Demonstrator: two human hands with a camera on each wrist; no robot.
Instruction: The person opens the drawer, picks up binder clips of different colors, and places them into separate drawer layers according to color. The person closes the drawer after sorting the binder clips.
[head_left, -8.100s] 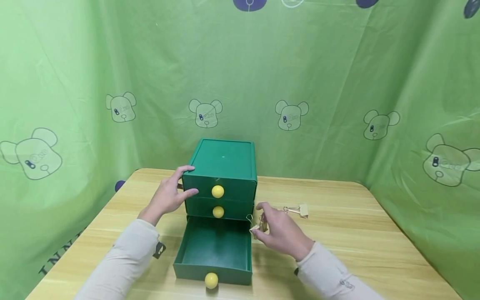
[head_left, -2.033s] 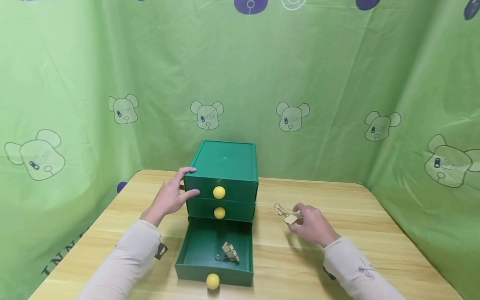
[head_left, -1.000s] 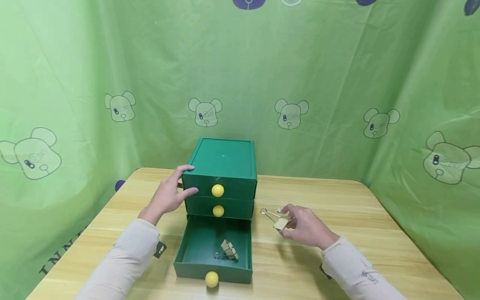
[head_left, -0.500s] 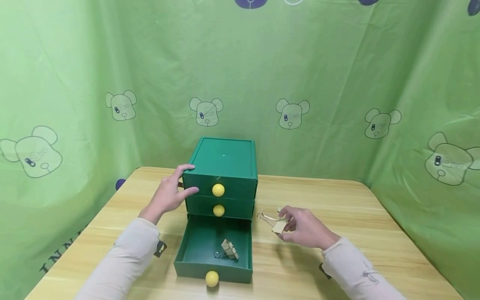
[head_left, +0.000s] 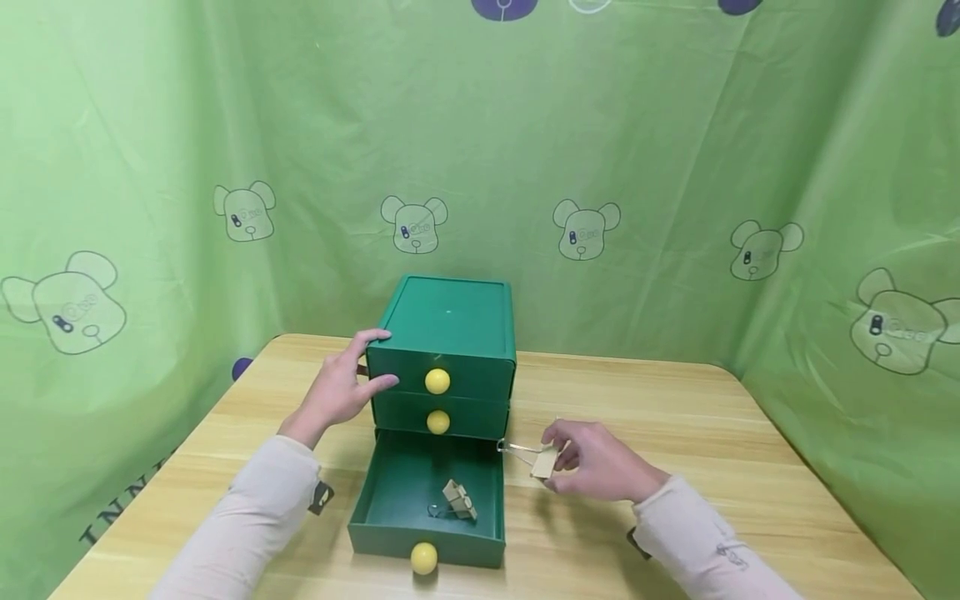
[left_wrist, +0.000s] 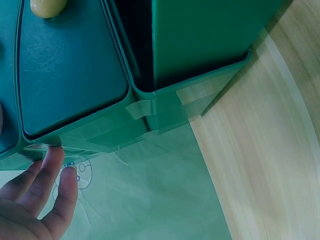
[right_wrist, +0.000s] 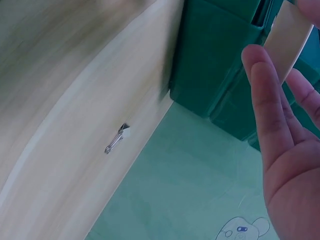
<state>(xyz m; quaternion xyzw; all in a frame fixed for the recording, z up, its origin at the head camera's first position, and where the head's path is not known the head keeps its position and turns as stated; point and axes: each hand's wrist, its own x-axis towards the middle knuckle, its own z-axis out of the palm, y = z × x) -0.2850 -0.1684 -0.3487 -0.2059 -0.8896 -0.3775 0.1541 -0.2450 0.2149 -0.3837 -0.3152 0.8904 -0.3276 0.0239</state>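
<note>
A green drawer cabinet [head_left: 450, 317] with yellow knobs stands on the table, its bottom drawer [head_left: 405, 475] pulled out. Inside that drawer lies a pale gold binder clip [head_left: 459, 499]. My left hand [head_left: 337, 392] rests at the cabinet's upper left front corner, index fingertip on the top edge and thumb against the front. In the left wrist view its other fingers [left_wrist: 52, 172] reach along the cabinet's side. Just right of the open drawer, my right hand [head_left: 600, 462] pinches another binder clip [head_left: 544, 463] above the table, wire handles pointing left towards the drawer.
A smaller binder clip [right_wrist: 118, 138] lies on the wooden table [head_left: 675, 417], almost wholly hidden behind my right hand in the head view. Both upper drawers [head_left: 480, 379] are closed. Green curtains [head_left: 637, 125] with bear faces surround the table.
Since eight seconds ago, a binder clip has come to lie in the drawer. My right hand has lately moved left with another clip. My left hand has stayed at the cabinet corner.
</note>
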